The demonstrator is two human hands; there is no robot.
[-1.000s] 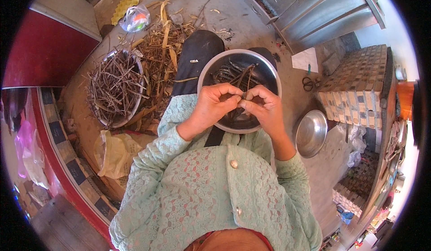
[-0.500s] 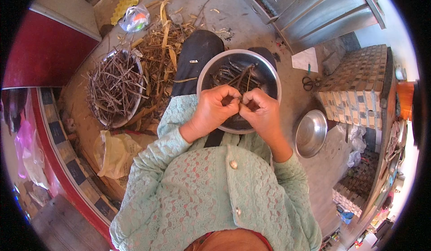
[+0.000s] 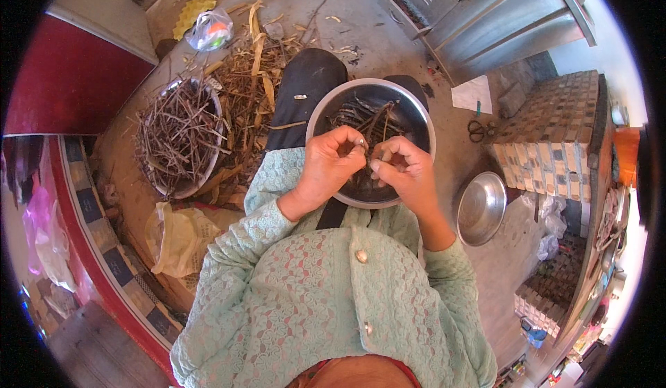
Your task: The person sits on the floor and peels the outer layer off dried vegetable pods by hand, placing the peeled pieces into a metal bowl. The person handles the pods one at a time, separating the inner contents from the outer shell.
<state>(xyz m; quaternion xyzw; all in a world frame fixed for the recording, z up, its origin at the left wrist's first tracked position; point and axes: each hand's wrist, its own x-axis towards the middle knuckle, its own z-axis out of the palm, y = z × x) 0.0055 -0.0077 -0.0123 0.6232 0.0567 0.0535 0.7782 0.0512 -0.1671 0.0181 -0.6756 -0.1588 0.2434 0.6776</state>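
Note:
A round steel bowl [image 3: 416,114] rests on my lap, holding several dark thin pods and stalks. My left hand [image 3: 331,167] and my right hand [image 3: 406,171] meet just above its near side. The fingertips of both pinch a small dark pod [image 3: 365,153] between them; it is mostly hidden by the fingers. My pale green knitted sleeves reach up from the lower edge.
A wide basin [image 3: 182,138] full of dry dark twigs stands on the floor at the left, with straw and husks [image 3: 253,86] beside it. A smaller steel bowl [image 3: 481,208] sits at the right. Scissors [image 3: 477,130], a plastic bag [image 3: 210,31] and a tiled block [image 3: 548,131] lie around.
Both hands stay together over the bowl. The fingers have shifted slightly as they work the small pod, and the hands have parted a little.

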